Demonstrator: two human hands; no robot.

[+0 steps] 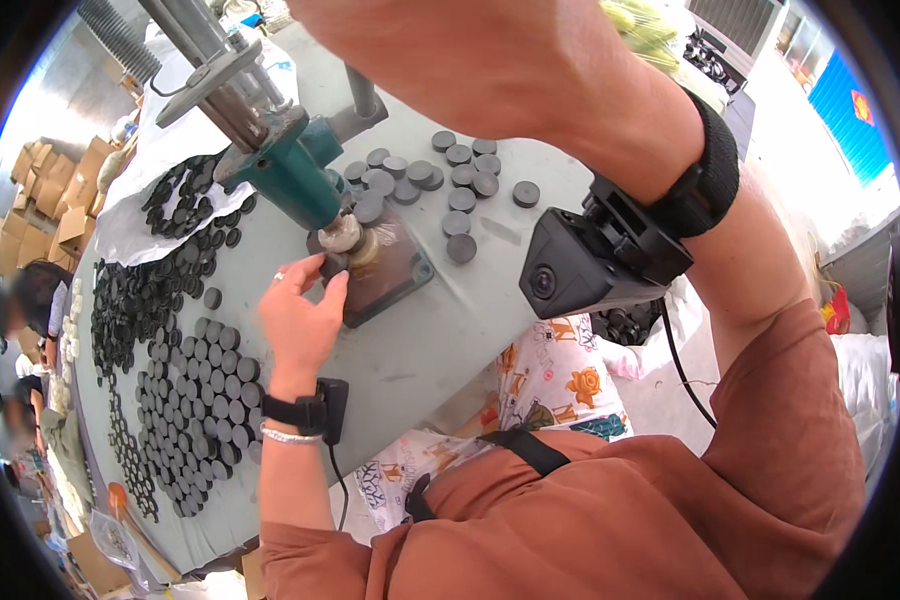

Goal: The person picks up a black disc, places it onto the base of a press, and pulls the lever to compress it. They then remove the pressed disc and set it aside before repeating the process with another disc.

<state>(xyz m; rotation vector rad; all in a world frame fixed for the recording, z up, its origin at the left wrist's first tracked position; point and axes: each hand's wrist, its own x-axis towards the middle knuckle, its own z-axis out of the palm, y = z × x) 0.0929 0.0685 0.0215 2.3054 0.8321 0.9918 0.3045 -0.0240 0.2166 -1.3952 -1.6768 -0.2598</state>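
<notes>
Left hand at the press, dark discs on both sides

The grey tabletop (420,350) keeps bare room toward its near edge. The left hand (300,315) pinches a small dark disc (332,264) under the teal hand press (290,175), fingers closed on it. The right hand is raised out of view, so its state cannot be told. Flat round discs (185,390) lie packed left; loose discs (450,180) lie behind.

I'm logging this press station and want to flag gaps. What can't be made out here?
Head view:
- Right hand: cut off by the top edge; only the forearm and its wrist camera show.
- Piece under the press head: hidden by the left hand fingers.
- People at the left rim: blurred and bent by the fisheye.
- Far black discs: too small to count.
</notes>
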